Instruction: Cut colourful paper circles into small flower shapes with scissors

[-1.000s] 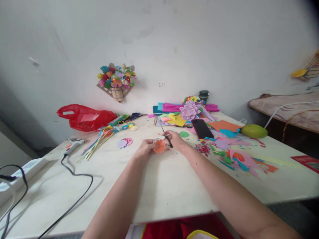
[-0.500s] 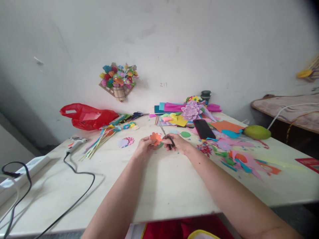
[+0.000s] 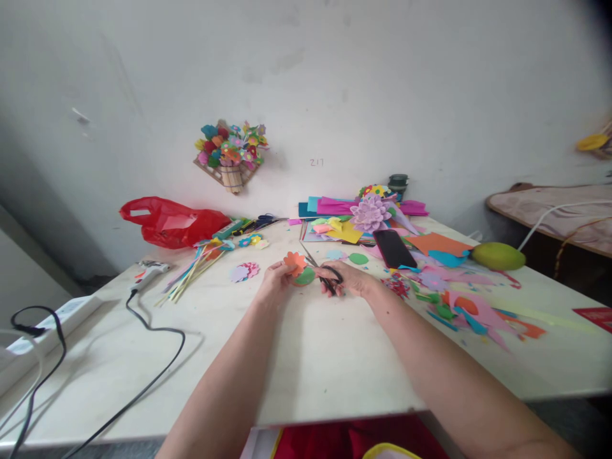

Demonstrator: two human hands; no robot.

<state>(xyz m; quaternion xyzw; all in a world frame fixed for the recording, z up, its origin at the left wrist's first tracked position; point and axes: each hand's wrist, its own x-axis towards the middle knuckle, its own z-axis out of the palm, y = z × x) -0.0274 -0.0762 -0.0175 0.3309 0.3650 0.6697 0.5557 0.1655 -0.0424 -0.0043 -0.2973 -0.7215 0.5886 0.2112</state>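
Note:
My left hand (image 3: pixel 276 280) pinches an orange scalloped flower cutout (image 3: pixel 294 262) by its left side, above the table. Just under the flower is a green round piece (image 3: pixel 306 275); whether it lies on the table or touches my fingers, I cannot tell. In my right hand (image 3: pixel 351 278) is a pair of scissors with black handles (image 3: pixel 336 275), fingers around the loops. Their blades point up and left, close to the flower's right edge. Another green oval (image 3: pixel 358 258) and a pale blue piece (image 3: pixel 336 254) lie beyond my right hand.
Left on the white table (image 3: pixel 215 370) are a glue gun (image 3: pixel 152 274) with its cord, thin sticks (image 3: pixel 194 277), a red plastic bag (image 3: pixel 182 224) and layered pink-white flower cutouts (image 3: pixel 245 273). To the right lie a phone (image 3: pixel 394 249), colourful scraps (image 3: pixel 478 312) and a green mango-like fruit (image 3: pixel 498 255).
The orange flower has moved slightly left and up, showing more of the green round piece. My right hand has drawn the scissors a little right, turning them. The whole view has shifted slightly.

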